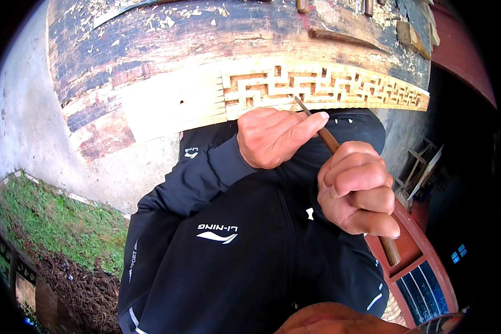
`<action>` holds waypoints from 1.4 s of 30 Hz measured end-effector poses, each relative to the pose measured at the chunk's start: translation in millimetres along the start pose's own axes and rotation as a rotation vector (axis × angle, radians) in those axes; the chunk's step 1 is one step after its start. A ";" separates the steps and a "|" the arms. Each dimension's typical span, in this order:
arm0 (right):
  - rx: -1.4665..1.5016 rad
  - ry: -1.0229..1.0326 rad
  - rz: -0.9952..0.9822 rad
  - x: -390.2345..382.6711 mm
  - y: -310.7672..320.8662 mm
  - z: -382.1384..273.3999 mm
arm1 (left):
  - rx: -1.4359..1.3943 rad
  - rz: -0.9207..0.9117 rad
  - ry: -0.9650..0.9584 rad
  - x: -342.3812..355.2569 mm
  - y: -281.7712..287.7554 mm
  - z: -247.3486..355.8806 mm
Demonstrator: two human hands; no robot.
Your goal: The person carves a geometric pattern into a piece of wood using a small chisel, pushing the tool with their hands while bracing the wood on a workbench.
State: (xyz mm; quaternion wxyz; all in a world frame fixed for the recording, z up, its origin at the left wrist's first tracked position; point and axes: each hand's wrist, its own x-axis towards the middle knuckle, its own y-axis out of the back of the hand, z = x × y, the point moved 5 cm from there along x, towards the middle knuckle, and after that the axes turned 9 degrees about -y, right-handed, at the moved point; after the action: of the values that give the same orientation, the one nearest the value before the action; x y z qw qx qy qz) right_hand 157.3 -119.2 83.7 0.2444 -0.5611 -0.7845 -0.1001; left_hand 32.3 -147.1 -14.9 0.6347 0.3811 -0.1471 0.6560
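Along the bench's near edge lies a pale carved board (284, 86), plain on its left and cut with a stepped lattice of recesses on its right. The workbench (183, 42) beneath is worn wood, stained dark in patches and strewn with wood shavings (167, 21), thickest toward the far side. A curved strip of wood (348, 39) and a wooden block (411, 38) lie at far right.

The right hand (356, 188) is clenched around the handle of a slim chisel (329, 140), whose tip slants far and left onto the lattice. The left hand (277, 136), at the board's near edge, has its fingers curled and its thumb pressed along the chisel's shaft, pinching it.

Left of the bench, bare grey ground (28, 117) leads to green grass (67, 214), with brown dry litter (89, 292) nearer. On the right the room falls into shadow: wooden frames (420, 170) stand in the dimness, and a red-framed piece of furniture (442, 278) with a dark striped panel is at near right.
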 end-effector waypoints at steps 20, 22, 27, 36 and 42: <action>0.014 -0.012 0.045 1.8 -4.3 5.6 | 0.018 0.022 0.005 -5.9 -1.6 -1.5; -0.005 -0.014 0.046 2.7 -5.5 8.4 | 0.028 0.044 0.009 -4.2 -0.6 -1.6; -0.055 -0.028 0.053 5.0 -10.8 8.9 | 0.025 0.048 0.019 -3.0 0.9 -1.0; -0.112 -0.112 0.120 17.5 -15.7 16.0 | 0.016 0.070 0.073 -0.9 0.6 -2.5; -0.087 -0.251 0.170 20.1 -2.1 23.2 | 0.115 0.055 0.087 2.4 -3.2 -1.1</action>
State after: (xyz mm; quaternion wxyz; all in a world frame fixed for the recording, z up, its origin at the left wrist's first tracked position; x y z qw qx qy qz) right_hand 144.0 -93.2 74.0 0.1275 -0.6437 -0.7534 -0.0417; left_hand 35.2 -144.2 -14.9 0.5993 0.3838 -0.0916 0.6965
